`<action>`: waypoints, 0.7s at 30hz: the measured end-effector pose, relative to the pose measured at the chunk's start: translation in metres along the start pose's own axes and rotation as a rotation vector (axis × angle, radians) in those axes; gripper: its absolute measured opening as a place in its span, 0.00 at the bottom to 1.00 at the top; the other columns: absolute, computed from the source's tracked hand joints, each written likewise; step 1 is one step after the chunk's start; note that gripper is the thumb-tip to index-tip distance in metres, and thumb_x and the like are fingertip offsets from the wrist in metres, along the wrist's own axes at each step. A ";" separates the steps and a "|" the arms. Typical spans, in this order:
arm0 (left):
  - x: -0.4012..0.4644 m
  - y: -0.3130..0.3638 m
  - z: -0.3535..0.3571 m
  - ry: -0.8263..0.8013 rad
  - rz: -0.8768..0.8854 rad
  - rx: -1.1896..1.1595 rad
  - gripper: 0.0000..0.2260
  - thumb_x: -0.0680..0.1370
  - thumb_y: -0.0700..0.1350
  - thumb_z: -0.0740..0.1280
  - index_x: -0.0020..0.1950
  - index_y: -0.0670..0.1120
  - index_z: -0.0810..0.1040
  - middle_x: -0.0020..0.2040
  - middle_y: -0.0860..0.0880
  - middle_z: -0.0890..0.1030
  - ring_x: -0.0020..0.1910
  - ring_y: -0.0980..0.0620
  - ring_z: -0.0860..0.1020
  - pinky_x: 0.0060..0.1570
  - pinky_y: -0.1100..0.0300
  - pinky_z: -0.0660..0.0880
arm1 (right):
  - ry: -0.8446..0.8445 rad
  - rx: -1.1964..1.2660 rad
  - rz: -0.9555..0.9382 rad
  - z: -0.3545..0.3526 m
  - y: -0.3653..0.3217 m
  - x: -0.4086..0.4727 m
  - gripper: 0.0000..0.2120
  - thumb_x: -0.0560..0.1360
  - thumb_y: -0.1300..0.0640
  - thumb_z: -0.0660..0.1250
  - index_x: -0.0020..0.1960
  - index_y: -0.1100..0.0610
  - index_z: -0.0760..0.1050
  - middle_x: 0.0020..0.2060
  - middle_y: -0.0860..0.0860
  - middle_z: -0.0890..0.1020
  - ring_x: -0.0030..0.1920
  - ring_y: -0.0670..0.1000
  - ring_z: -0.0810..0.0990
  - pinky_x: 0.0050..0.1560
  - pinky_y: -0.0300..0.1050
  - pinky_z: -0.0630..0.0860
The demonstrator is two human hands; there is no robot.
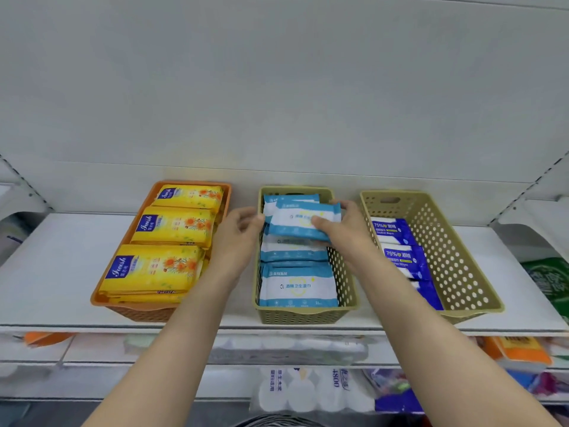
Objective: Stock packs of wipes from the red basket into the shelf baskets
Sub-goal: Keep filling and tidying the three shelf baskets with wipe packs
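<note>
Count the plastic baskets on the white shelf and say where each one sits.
3. The orange plastic basket of yellow packs sits left, the olive perforated basket of light-blue packs in the middle, and another olive perforated basket of dark-blue packs right. No others show.
</note>
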State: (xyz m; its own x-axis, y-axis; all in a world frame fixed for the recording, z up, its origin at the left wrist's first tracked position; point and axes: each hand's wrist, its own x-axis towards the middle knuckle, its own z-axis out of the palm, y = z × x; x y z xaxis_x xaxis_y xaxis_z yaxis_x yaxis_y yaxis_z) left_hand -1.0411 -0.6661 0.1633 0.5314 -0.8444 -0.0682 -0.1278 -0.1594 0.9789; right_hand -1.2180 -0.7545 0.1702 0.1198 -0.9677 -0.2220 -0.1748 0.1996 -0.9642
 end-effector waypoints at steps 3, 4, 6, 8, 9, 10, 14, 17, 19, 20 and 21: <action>-0.004 -0.006 0.003 0.013 0.017 0.041 0.15 0.81 0.49 0.65 0.67 0.48 0.75 0.60 0.54 0.78 0.58 0.58 0.76 0.45 0.69 0.71 | -0.031 -0.250 -0.090 0.009 0.015 -0.002 0.24 0.75 0.55 0.74 0.67 0.46 0.68 0.60 0.48 0.77 0.54 0.49 0.79 0.51 0.46 0.80; -0.004 -0.008 0.003 0.009 0.016 0.053 0.15 0.81 0.49 0.65 0.68 0.48 0.74 0.61 0.54 0.78 0.59 0.57 0.75 0.44 0.70 0.70 | -0.044 -0.362 -0.134 0.013 0.017 -0.003 0.24 0.75 0.54 0.73 0.68 0.47 0.68 0.61 0.49 0.76 0.55 0.50 0.78 0.52 0.44 0.77; -0.003 -0.014 0.004 -0.005 0.010 0.082 0.16 0.81 0.51 0.65 0.68 0.49 0.74 0.64 0.54 0.77 0.62 0.56 0.75 0.46 0.68 0.71 | -0.015 -0.661 -0.267 0.019 0.022 -0.004 0.26 0.76 0.52 0.72 0.71 0.49 0.67 0.63 0.52 0.75 0.59 0.52 0.75 0.56 0.45 0.74; -0.004 -0.020 0.005 -0.022 0.008 0.103 0.16 0.81 0.52 0.65 0.69 0.50 0.74 0.65 0.54 0.77 0.64 0.55 0.75 0.48 0.66 0.73 | 0.085 -0.939 -0.402 0.023 0.024 -0.004 0.30 0.75 0.48 0.71 0.74 0.50 0.65 0.66 0.53 0.70 0.66 0.53 0.69 0.62 0.47 0.69; -0.005 -0.023 0.006 -0.034 0.002 0.095 0.16 0.82 0.51 0.64 0.69 0.50 0.73 0.65 0.54 0.77 0.64 0.56 0.75 0.47 0.66 0.74 | 0.123 -1.012 -0.450 0.023 0.024 -0.003 0.32 0.75 0.47 0.71 0.75 0.50 0.63 0.69 0.53 0.67 0.70 0.54 0.66 0.66 0.48 0.67; -0.007 -0.024 0.008 -0.049 -0.003 0.078 0.16 0.82 0.51 0.64 0.69 0.50 0.73 0.65 0.54 0.77 0.62 0.57 0.76 0.45 0.68 0.74 | 0.128 -1.041 -0.481 0.024 0.024 -0.001 0.34 0.76 0.45 0.70 0.77 0.49 0.60 0.74 0.54 0.63 0.74 0.55 0.61 0.70 0.50 0.63; -0.013 -0.031 0.015 -0.134 0.002 0.037 0.19 0.83 0.52 0.60 0.74 0.54 0.67 0.65 0.55 0.77 0.55 0.61 0.78 0.45 0.65 0.78 | -0.022 -1.126 -0.539 0.034 0.024 0.011 0.31 0.82 0.39 0.50 0.81 0.46 0.46 0.81 0.50 0.41 0.80 0.52 0.36 0.78 0.55 0.39; -0.014 -0.035 0.017 -0.153 -0.015 0.049 0.23 0.83 0.55 0.58 0.79 0.56 0.60 0.71 0.53 0.73 0.61 0.57 0.76 0.50 0.62 0.77 | -0.121 -1.212 -0.509 0.043 0.028 0.021 0.29 0.83 0.40 0.42 0.81 0.47 0.41 0.80 0.49 0.39 0.78 0.51 0.32 0.78 0.55 0.37; -0.013 -0.036 0.017 -0.160 -0.017 0.072 0.24 0.84 0.55 0.58 0.80 0.56 0.59 0.73 0.53 0.72 0.61 0.58 0.75 0.47 0.67 0.74 | -0.172 -1.259 -0.447 0.043 0.034 0.027 0.30 0.83 0.39 0.41 0.81 0.48 0.40 0.80 0.49 0.38 0.79 0.50 0.33 0.78 0.55 0.37; -0.013 -0.036 0.016 -0.162 -0.020 0.075 0.24 0.84 0.55 0.58 0.80 0.56 0.58 0.73 0.53 0.72 0.61 0.58 0.75 0.47 0.67 0.74 | -0.192 -1.259 -0.409 0.042 0.036 0.030 0.30 0.83 0.39 0.41 0.81 0.48 0.40 0.80 0.49 0.38 0.79 0.50 0.33 0.78 0.55 0.37; -0.012 -0.038 0.016 -0.162 -0.026 0.069 0.24 0.83 0.55 0.58 0.80 0.56 0.58 0.73 0.53 0.72 0.61 0.58 0.75 0.48 0.66 0.75 | -0.206 -1.251 -0.380 0.040 0.038 0.031 0.30 0.83 0.39 0.41 0.81 0.48 0.40 0.80 0.49 0.38 0.79 0.50 0.34 0.78 0.55 0.37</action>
State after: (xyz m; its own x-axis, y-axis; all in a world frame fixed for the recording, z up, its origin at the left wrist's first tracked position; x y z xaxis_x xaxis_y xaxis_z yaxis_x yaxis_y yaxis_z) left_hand -1.0562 -0.6580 0.1242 0.3940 -0.9100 -0.1292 -0.1758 -0.2126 0.9612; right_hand -1.1815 -0.7706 0.1208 0.4875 -0.8680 -0.0945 -0.8617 -0.4609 -0.2122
